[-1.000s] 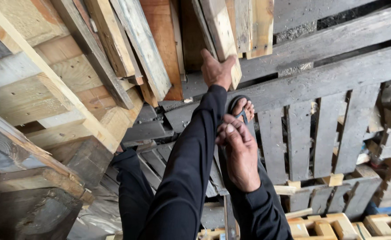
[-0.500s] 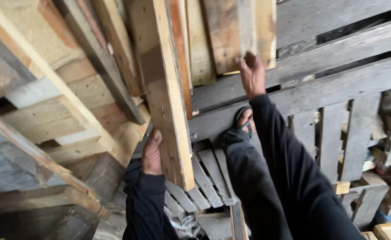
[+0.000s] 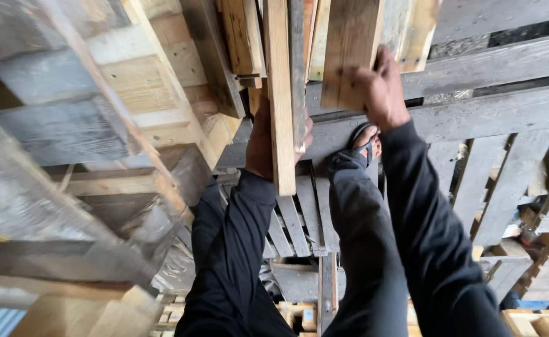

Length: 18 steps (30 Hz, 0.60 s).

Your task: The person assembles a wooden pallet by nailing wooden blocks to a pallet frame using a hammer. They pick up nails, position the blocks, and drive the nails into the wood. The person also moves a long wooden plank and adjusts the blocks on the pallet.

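1. View looks down from the head over both arms in dark long sleeves; stacked wooden pallets fill the frame.
2. Left hand [image 3: 263, 145]: wrapped around the lower part of an upright pale plank [image 3: 279, 93], thumb side on the left, fingertips [image 3: 306, 134] showing past the plank's right edge. Grip closed on the plank.
3. Pale plank: stands near vertical at centre frame, its lower end just below the left hand, its top running out of the upper edge. A greyer board lies against its right face.
4. Right hand [image 3: 380, 87]: fingers curled over the lower edge of a wider brown board [image 3: 349, 50], just right of the pale plank. Grip closed on that board's end.
5. Foot in a sandal [image 3: 365, 140]: rests on a grey pallet [image 3: 474, 112], directly below the right hand.
6. Left of frame: blurred pallets [image 3: 68, 156], pale and grey, tilted.
7. Lower centre: slatted pallet deck [image 3: 293, 218] between the two arms.
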{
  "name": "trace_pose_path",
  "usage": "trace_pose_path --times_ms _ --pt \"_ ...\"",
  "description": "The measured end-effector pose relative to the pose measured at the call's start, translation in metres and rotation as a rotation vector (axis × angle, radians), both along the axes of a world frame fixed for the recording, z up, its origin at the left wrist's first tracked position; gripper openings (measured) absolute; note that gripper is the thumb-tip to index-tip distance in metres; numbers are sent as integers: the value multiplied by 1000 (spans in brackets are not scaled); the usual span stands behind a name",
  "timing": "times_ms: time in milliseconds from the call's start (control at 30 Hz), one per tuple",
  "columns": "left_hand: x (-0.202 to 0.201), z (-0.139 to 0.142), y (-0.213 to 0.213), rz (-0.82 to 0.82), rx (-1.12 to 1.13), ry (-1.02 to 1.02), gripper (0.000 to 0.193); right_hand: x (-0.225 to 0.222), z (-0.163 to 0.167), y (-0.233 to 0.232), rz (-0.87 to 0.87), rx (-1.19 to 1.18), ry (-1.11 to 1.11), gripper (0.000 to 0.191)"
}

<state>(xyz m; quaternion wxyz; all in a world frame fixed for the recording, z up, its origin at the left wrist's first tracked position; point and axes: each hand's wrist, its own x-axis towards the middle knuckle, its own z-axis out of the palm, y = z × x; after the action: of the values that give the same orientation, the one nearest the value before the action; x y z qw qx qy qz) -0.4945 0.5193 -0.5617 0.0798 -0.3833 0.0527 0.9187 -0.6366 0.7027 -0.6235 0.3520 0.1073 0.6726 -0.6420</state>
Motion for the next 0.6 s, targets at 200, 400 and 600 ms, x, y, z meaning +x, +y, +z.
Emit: trace_pose_path --times_ms 200,400,600 --pt "-44 60 -15 -167 -213 48 58 16 181 -12 -79 -120 -131 53" --pt "-114 114 -23 -253 -351 -73 59 -20 256 -37 -231 -306 -283 74" --pt "-155 135 -23 -218 -143 46 53 -56 283 -56 -398 -461 -283 101"
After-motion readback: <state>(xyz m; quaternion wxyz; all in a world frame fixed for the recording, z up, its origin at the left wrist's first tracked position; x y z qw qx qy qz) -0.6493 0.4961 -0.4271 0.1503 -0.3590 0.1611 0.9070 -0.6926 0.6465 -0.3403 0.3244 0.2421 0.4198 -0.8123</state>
